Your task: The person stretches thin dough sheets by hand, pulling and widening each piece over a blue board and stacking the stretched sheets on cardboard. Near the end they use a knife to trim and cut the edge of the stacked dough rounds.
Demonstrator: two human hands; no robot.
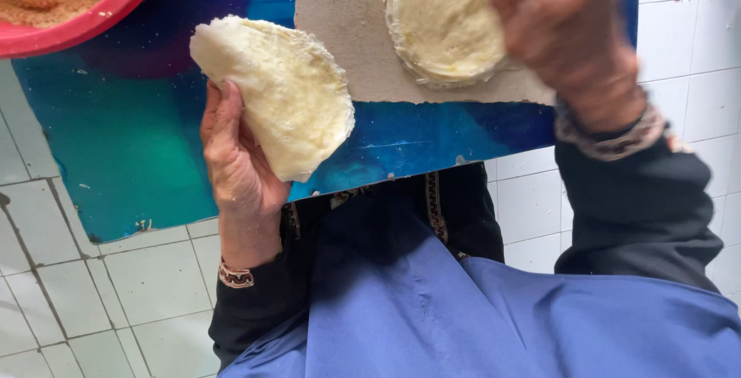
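left hand (239,166) cups folded dough round (282,92), left of grey board (340,31) | right hand (559,27) blurred, grip on stacked rounds (444,23) unclear | risk: thin dough tears if pinched

Folded pale dough round (282,92) sitting tilted in left-hand grip; flat dough stack (444,19) lying on grey board.

White square floor tiles (93,285) with grey grout lines cover the ground. A glossy blue-green mat (131,139) lies over them, and a grey board (340,31) rests on the mat. Light is even and soft.
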